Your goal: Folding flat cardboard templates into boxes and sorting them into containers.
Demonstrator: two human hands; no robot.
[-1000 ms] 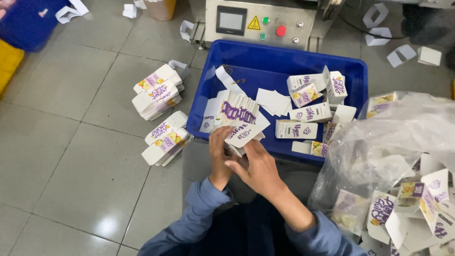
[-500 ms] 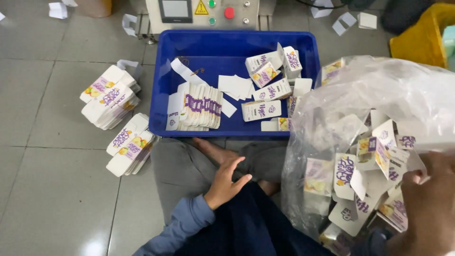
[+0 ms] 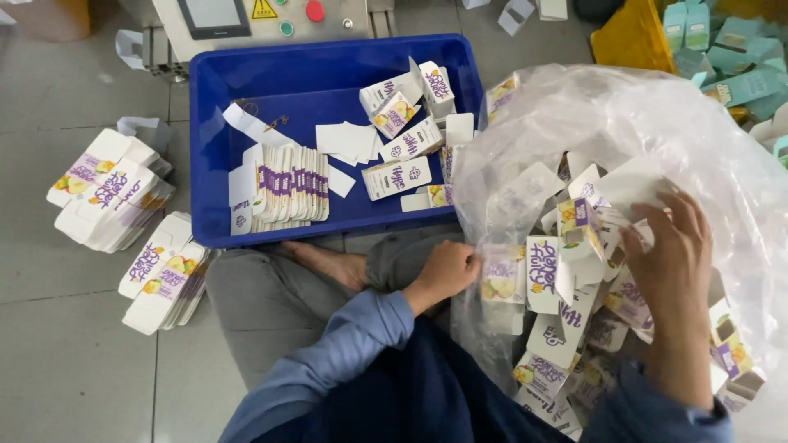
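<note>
I sit on the tiled floor. My left hand [image 3: 447, 271] is closed on the edge of a big clear plastic bag [image 3: 657, 115] at my right, which is full of loose white-and-purple flat cartons [image 3: 546, 271]. My right hand [image 3: 669, 246] is inside the bag with fingers spread, its fingertips touching the cartons on top. In front of me stands a blue bin [image 3: 328, 49]. A neat row of flattened cartons [image 3: 287, 184] stands in it at the left, with loose cartons and white slips at the right.
Two piles of stacked cartons lie on the floor left of the bin [image 3: 107, 193] and nearer me [image 3: 160, 275]. A metal machine with a screen and buttons [image 3: 271, 16] stands behind the bin. A yellow container [image 3: 628, 37] and teal cartons [image 3: 730, 74] sit at the top right.
A bundle of cartons held in both hands was set down in the blue bin. The view swung right, my right hand went into the bag, and my left hand took the bag's edge.
</note>
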